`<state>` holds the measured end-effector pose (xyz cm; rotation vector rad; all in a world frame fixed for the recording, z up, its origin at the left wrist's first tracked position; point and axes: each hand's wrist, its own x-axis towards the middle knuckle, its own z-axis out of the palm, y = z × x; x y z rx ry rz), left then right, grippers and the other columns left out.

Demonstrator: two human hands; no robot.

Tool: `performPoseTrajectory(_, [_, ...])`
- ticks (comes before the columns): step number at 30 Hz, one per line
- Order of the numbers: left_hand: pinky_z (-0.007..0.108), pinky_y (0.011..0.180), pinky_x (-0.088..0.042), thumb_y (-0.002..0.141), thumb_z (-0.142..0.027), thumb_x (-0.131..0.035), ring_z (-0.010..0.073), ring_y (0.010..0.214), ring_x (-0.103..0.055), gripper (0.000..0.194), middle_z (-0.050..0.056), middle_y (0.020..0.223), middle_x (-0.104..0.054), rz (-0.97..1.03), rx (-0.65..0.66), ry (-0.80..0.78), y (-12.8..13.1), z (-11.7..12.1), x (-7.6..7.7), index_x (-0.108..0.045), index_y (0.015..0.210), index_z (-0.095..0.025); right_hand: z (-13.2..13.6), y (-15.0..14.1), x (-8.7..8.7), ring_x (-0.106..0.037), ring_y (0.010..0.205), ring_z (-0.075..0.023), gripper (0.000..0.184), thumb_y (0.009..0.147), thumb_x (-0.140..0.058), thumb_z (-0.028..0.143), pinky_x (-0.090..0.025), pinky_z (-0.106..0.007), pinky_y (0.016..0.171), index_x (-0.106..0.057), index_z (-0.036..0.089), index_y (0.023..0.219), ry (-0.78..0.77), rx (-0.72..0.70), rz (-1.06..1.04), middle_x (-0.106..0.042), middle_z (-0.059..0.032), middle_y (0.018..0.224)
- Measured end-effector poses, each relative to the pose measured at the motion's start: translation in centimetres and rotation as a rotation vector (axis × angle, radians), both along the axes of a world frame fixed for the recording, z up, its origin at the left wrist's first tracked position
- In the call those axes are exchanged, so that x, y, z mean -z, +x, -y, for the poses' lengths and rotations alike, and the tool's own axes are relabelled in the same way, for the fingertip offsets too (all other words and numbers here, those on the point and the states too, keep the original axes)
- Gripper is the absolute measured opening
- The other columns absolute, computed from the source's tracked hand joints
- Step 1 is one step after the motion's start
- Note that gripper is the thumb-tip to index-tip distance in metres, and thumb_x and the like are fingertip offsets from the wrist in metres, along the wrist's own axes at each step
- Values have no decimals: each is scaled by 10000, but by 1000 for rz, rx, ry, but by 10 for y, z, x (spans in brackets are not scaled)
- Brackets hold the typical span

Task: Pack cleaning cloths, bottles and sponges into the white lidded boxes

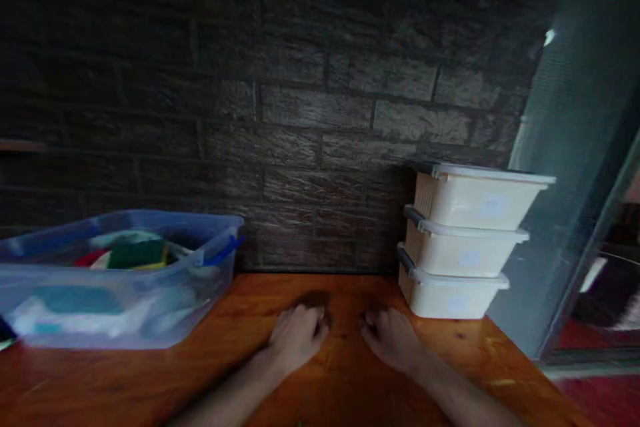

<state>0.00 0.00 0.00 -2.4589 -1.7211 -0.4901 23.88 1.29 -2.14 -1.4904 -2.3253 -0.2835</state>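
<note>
My left hand [297,337] and my right hand [393,339] rest side by side, palms down, on an orange-brown wooden table [340,387]. They lie a little apart, close to the wall. On both hands the fingers are curled under into loose fists, and nothing shows in them. A clear plastic bin [117,280] stands to the left of my left hand. A stack of three white lidded boxes [463,243] stands to the right of my right hand. Neither hand touches the bin or the boxes. The picture is dim and blurred.
The clear bin has a blue latch and holds sponges and cloths in green, yellow, red and blue. A dark brick wall [310,113] closes off the back of the table. On the right, a glass partition [580,167] stands beyond the table's edge.
</note>
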Motion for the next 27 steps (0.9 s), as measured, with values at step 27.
performPoseTrajectory(27, [476,1113,-418,1014,-409,-438,305,1313,-498,389,131,1321,-579,58,139,-26,-8,8,24,-582,1307,-197,-7,11,24,-583,1262,-282,413,1007,-508,421,-462,-450,1132,-581,199,1347,-102,-398,-127,-623,-119,1346])
